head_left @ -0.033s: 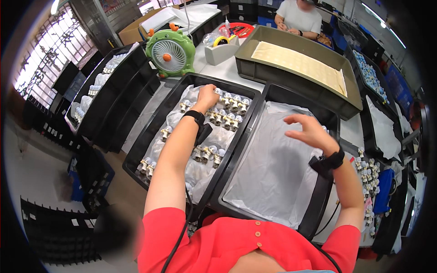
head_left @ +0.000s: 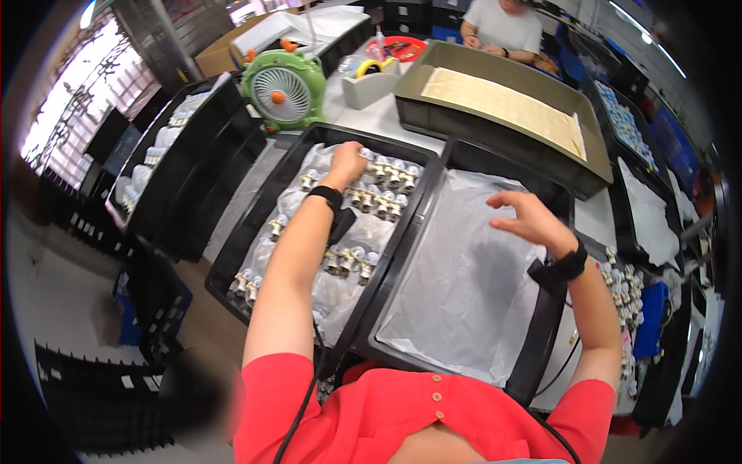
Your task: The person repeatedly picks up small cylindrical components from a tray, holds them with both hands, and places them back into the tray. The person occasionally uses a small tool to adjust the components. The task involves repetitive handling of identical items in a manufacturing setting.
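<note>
In the left black tray (head_left: 224,267), lined with thin white plastic sheet, small figurines (head_left: 380,199) with pale round heads and gold-and-dark bodies stand in short rows. My left hand (head_left: 349,164) reaches to the tray's far end. Its fingers are closed at the left end of the far row, around a small figurine (head_left: 367,156) that is mostly hidden. Over the right black tray (head_left: 568,210) hovers my right hand (head_left: 532,219), fingers apart and bent, with nothing in it. That tray is lined with a white sheet (head_left: 456,286), and the hand's shadow falls on it.
A green fan (head_left: 284,91) and a grey tape dispenser (head_left: 371,87) stand beyond the trays. Behind the right tray sits a large olive bin (head_left: 417,108). More figurines (head_left: 627,298) lie at the right. A person in white (head_left: 506,31) works at the far side.
The view has shifted slightly. Both hands keep nearly the same places; the left stays closed at the far row and the right stays open above the right tray.
</note>
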Demonstrator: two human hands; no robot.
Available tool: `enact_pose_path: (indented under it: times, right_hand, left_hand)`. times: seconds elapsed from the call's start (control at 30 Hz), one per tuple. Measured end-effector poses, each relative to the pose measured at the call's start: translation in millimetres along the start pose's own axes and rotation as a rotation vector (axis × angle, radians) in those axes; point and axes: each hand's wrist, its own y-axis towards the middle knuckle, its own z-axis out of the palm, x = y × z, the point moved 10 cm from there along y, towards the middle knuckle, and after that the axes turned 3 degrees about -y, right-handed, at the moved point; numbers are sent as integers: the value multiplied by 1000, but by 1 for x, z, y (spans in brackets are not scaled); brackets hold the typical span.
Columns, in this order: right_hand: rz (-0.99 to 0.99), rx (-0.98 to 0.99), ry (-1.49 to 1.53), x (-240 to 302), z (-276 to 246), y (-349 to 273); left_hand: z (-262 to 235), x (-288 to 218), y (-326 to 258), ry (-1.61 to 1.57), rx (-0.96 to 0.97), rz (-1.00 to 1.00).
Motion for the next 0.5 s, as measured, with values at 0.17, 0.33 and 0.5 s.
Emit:
enact_pose_path:
  times: [0.17,0.33,0.5]
  right_hand:
    - [265,101,-338,-86,-25,-15]
    - [491,361,-583,-128,-9,-30]
    - [487,483,-731,-148,12,-32]
  left_hand:
    - [5,2,2,98,51,-12]
    - [15,4,-2,-91,149,-24]
    - [-13,-17,-7,-38,-79,64]
